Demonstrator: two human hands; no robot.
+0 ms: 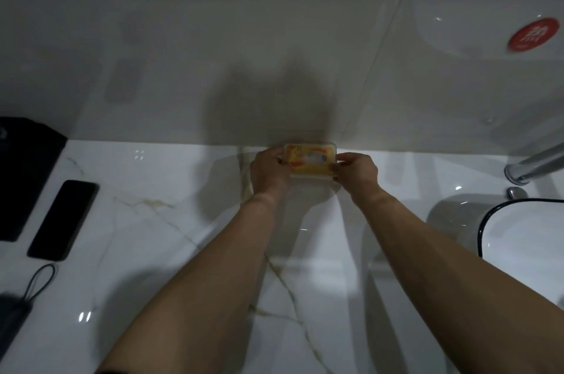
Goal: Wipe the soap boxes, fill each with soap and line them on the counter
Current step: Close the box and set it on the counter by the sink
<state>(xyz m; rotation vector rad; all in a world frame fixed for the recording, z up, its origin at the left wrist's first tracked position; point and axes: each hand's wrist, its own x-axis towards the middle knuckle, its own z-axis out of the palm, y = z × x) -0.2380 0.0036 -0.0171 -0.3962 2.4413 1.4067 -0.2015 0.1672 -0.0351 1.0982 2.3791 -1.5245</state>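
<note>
Left hand [268, 167] pinching left end of soap box [309, 160], far on counter [183, 221] against wall; right hand [357, 167] pinching right end. Best kept level, square to wall, then released evenly.

Soap box [309, 161]: clear plastic, yellow-orange soap pack inside w/ pale whitish patch at centre. Counter [171, 239]: glossy white marble look, thin tan-grey veins running diag. Wall [213, 53]: plain pale grey-white tile, dark shadow blotch at middle. Phone [62, 219]: black, no pattern. Cord loop [41, 280]: thin, dark. Sticker [533, 34]: red round, white character on it. Tap [537, 164]: shiny chrome. Basin [525, 239]: white w/ thin black rim line.
</note>
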